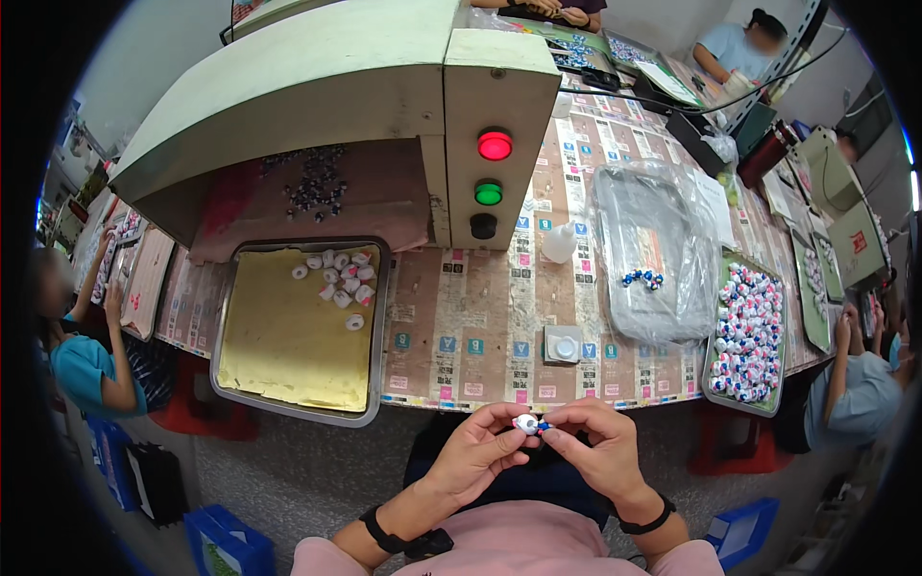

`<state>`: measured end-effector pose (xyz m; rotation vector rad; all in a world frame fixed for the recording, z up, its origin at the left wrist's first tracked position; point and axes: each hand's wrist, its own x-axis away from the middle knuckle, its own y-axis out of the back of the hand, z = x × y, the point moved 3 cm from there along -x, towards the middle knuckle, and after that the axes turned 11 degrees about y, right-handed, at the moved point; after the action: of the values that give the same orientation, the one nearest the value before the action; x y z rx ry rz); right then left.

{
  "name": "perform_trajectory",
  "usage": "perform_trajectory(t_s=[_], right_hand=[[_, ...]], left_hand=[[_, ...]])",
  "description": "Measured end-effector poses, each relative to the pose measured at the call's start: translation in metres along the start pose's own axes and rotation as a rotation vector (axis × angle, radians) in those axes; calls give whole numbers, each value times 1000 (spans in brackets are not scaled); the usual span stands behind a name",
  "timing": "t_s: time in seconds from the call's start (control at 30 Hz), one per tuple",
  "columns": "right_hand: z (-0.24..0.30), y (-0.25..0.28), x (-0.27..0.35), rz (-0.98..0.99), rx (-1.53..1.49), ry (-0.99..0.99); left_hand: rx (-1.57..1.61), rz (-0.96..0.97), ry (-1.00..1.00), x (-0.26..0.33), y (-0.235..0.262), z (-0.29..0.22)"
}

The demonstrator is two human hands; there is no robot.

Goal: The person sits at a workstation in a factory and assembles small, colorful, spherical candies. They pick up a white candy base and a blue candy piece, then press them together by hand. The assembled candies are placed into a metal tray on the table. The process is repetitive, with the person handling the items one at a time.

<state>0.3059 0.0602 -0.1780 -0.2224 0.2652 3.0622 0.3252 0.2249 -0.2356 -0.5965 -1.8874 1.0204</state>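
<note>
My left hand [473, 456] pinches a small rounded white piece [525, 423] with pink on it, just in front of the table's near edge. Between the fingertips of my right hand [600, 451] is a tiny blue piece [545, 426], held right against the white one; whether the two are joined is too small to tell. Several similar white pieces [342, 273] lie in the upper right part of a yellow-lined tray [288, 355] at the left. A short row of blue pieces [643, 279] rests on a plastic-covered grey tray [658, 312] at the right.
A cream machine [461, 86] with red and green lights stands over a belt [384, 216] bearing small dark pieces. Nearby are a white squeeze bottle [559, 244] and a small square dish [562, 346]. A crowded green tray [711, 379] sits far right. Other people work around.
</note>
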Motion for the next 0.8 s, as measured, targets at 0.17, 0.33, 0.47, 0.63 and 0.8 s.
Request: perform_trajectory(t_s=[0.17,0.33,0.47,0.63,0.8], right_hand=[[4,-2,-1,41,36,-12],[7,-3,-3,79,98,54],[4,-5,-1,75,170,142],[-3,-4,0,78,168,224],[8,13,-2,93,67,160]], left_hand=[[-53,-30,-21,0,3,3],[-201,-116,-100,5,2,2],[-255,-184,-139,9,-1,1],[-282,-277,-99,8,-3,6],[-204,-158,-77,3,-4,11]])
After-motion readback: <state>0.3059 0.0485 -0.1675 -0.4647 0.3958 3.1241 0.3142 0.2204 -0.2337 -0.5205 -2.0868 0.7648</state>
